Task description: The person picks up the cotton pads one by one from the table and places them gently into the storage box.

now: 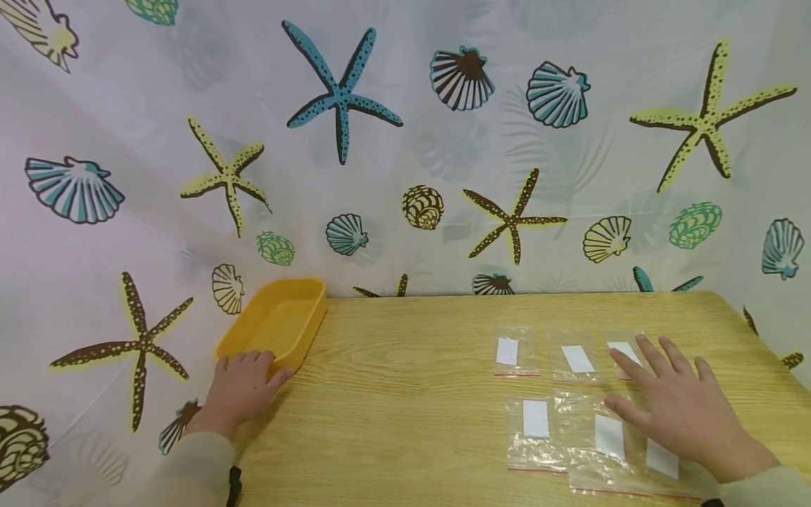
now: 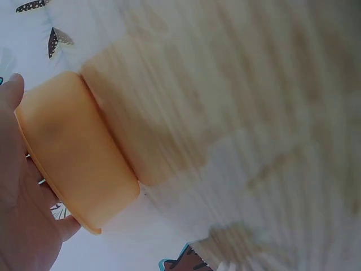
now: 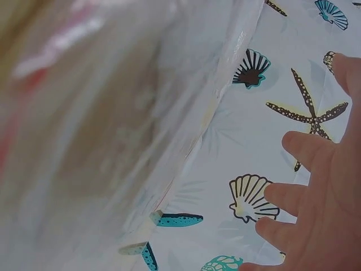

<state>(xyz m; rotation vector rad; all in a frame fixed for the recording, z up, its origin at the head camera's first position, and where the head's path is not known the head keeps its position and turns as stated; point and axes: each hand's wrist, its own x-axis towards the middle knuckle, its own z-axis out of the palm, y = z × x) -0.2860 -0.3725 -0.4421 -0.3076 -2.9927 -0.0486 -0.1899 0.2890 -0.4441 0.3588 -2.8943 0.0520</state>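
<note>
My left hand (image 1: 243,387) is at the near end of a yellow plastic tray (image 1: 315,325), at the table's left. Its fingers curl over the rim, and the left wrist view shows the tray's outer wall (image 2: 79,152) beside the palm. On the right, my right hand (image 1: 684,405) spreads its fingers above clear zip bags with white rectangles, partly covering some. A back-row bag (image 1: 518,359) and a front-row bag (image 1: 535,447) lie uncovered. Whether the right hand touches the plastic is unclear; blurred clear plastic (image 3: 113,113) fills the left of the right wrist view.
The bags lie in two rows on the wood-grain table (image 1: 405,394), several in all, with red strips along their edges. A white curtain (image 1: 393,70) printed with starfish and shells hangs behind the table and along its left and right sides.
</note>
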